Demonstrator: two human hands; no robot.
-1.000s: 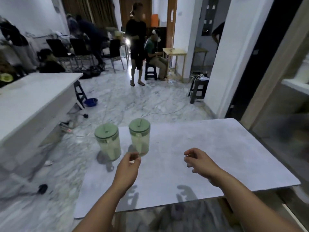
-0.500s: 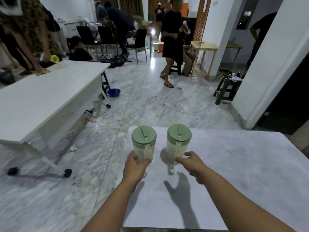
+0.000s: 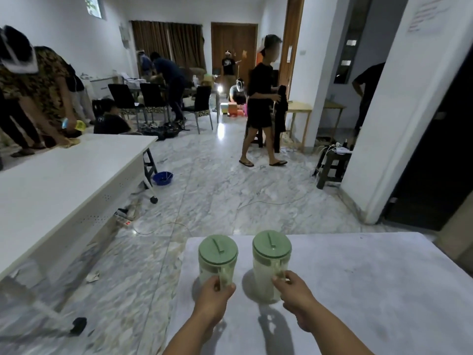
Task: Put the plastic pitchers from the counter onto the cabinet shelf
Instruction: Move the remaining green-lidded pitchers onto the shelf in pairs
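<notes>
Your left hand (image 3: pixel 214 297) is curled around the handle of the left pitcher (image 3: pixel 217 262), fingers closed on it just below the green lid (image 3: pixel 218 249); the handle itself is almost wholly hidden behind your knuckles, so you cannot see how far the fingers wrap. Your right hand (image 3: pixel 298 294) grips the handle of the right pitcher (image 3: pixel 270 267) the same way, thumb and fingers pinched around it at the pitcher's near right side. Both pitchers stand upright just ahead of your hands on the counter (image 3: pixel 358 290), side by side with a small gap between them, near its far left corner. Whether their bases touch the counter or are lifted is hard to tell; the left one's base is covered by your hand. Your forearms run out of the bottom edge. The pitcher walls are blurred, so their contents cannot be made out.
</notes>
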